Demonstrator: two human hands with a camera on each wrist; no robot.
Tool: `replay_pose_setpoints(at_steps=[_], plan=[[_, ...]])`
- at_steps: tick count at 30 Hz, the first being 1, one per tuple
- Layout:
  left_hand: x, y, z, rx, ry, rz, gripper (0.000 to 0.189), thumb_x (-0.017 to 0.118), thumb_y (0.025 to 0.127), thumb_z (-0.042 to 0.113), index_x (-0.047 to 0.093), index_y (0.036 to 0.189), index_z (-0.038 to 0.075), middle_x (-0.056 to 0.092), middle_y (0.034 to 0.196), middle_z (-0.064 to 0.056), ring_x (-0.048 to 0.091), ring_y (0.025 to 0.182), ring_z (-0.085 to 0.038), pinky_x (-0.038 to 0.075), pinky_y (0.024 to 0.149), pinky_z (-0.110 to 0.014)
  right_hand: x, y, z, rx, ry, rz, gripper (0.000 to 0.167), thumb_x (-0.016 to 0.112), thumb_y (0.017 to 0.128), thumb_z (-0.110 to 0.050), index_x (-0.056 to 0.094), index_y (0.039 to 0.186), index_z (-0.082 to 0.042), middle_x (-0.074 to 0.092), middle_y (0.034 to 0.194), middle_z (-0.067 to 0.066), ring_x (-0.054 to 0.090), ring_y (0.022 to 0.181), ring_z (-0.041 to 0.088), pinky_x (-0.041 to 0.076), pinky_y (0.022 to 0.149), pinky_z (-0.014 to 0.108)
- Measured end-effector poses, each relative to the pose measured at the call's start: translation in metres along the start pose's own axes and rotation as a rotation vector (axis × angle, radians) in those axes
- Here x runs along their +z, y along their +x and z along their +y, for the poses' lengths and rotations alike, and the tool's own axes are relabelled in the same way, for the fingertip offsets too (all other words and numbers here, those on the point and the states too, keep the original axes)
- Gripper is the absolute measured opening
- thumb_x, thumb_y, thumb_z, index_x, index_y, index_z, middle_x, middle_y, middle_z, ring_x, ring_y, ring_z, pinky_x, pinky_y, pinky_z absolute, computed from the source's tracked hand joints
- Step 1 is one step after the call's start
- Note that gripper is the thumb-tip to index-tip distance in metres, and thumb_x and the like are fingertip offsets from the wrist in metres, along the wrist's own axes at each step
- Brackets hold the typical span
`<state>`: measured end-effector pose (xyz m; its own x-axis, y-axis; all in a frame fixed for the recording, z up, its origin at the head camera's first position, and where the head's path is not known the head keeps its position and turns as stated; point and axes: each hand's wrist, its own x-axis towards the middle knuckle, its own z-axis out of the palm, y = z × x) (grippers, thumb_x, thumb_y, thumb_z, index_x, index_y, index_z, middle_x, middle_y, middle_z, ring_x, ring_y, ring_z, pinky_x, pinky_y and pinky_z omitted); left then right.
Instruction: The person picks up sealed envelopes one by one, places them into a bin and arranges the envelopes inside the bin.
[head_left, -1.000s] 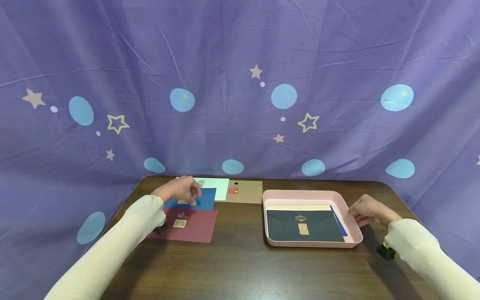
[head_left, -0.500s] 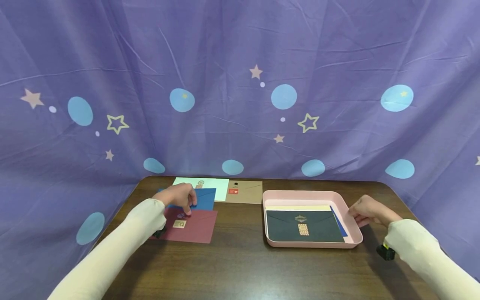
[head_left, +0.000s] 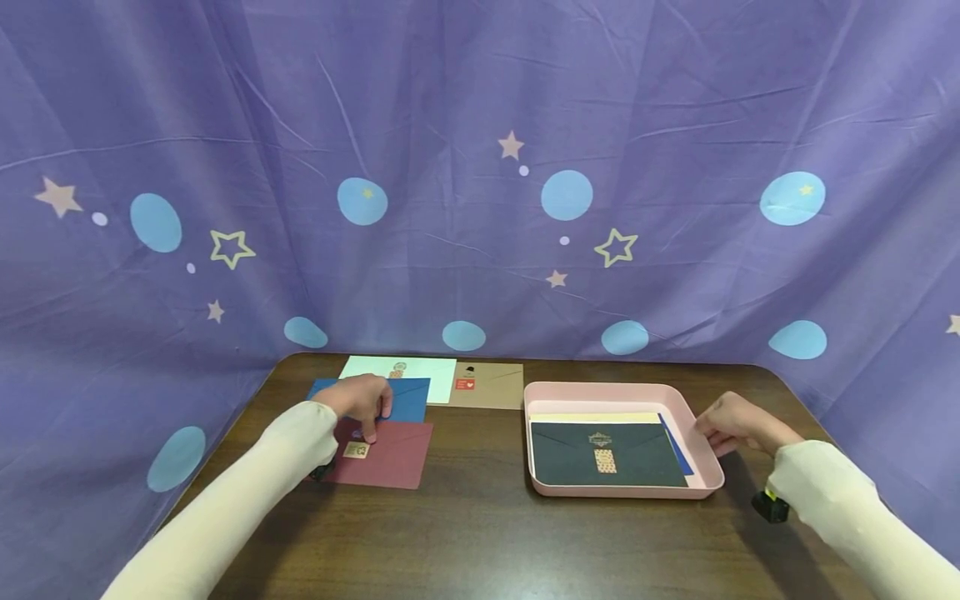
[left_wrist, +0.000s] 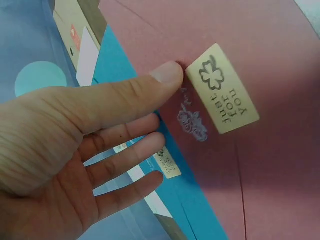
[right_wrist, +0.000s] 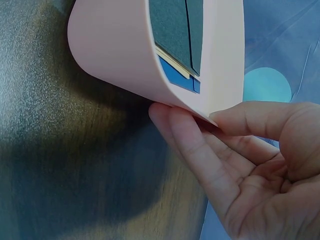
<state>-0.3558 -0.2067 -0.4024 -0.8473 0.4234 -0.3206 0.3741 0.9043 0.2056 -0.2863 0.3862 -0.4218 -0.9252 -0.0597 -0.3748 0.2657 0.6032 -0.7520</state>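
Observation:
My left hand (head_left: 362,400) is over a maroon envelope (head_left: 401,458) on the left of the table. In the left wrist view the thumb (left_wrist: 167,77) lies over its face, close to a cream "just for you" sticker (left_wrist: 222,92). The other fingers reach out loosely at its far edge, over a blue envelope (head_left: 408,400). My right hand (head_left: 735,423) pinches the right wall of a pink tray (head_left: 622,492), thumb at the rim and fingers against the outside. A dark green envelope (head_left: 562,462) lies on top in the tray, over cream and blue ones.
Behind the blue envelope lie a pale mint envelope (head_left: 431,379) and a brown kraft envelope (head_left: 498,387). Brown wooden tabletop (head_left: 480,517) stretches between the envelopes and the tray. A purple curtain (head_left: 450,100) hangs along the table's back edge.
My left hand has come nearer and slightly down, from over the blue envelope to the far edge of the maroon one. The right hand stays at the tray.

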Motion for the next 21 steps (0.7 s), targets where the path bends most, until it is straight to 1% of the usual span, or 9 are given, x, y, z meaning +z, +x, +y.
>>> replay_pose_setpoints(at_steps=[8,14,16,21], plan=[[0.005,0.004,-0.002,0.016,0.058,0.021,0.037,0.097,0.063,0.008,0.066,0.084,0.01,0.06,0.078,0.002,0.053,0.071,-0.014,0.048,0.067,-0.031,0.0,-0.001,-0.001,0.0,0.011,-0.005,0.029,0.057,0.089,0.0,0.063,0.104,0.025,0.072,0.075,0.012,0.069,0.069,0.019,0.062,0.065,0.038],[0.009,0.006,-0.002,0.014,0.049,0.037,0.037,0.097,0.062,0.005,0.066,0.082,0.01,0.058,0.076,0.002,0.052,0.07,-0.014,0.046,0.067,-0.031,0.0,0.001,0.0,0.005,0.004,-0.008,0.028,0.057,0.089,0.0,0.064,0.102,0.023,0.07,0.073,0.009,0.068,0.067,0.017,0.062,0.065,0.037],[0.011,0.006,-0.002,0.008,0.045,0.037,0.037,0.096,0.063,0.004,0.064,0.082,0.009,0.057,0.076,0.001,0.051,0.07,-0.015,0.046,0.067,-0.032,-0.001,0.001,0.0,0.004,0.004,-0.01,0.027,0.057,0.089,0.0,0.064,0.101,0.022,0.069,0.072,0.008,0.067,0.067,0.017,0.062,0.064,0.036],[0.016,0.007,-0.004,-0.03,0.03,0.028,0.037,0.094,0.067,0.003,0.062,0.085,0.01,0.055,0.077,0.001,0.05,0.07,-0.016,0.045,0.068,-0.033,-0.001,-0.001,-0.002,0.006,-0.002,-0.01,0.025,0.058,0.089,-0.001,0.065,0.099,0.02,0.068,0.073,0.007,0.066,0.066,0.016,0.062,0.064,0.035]])
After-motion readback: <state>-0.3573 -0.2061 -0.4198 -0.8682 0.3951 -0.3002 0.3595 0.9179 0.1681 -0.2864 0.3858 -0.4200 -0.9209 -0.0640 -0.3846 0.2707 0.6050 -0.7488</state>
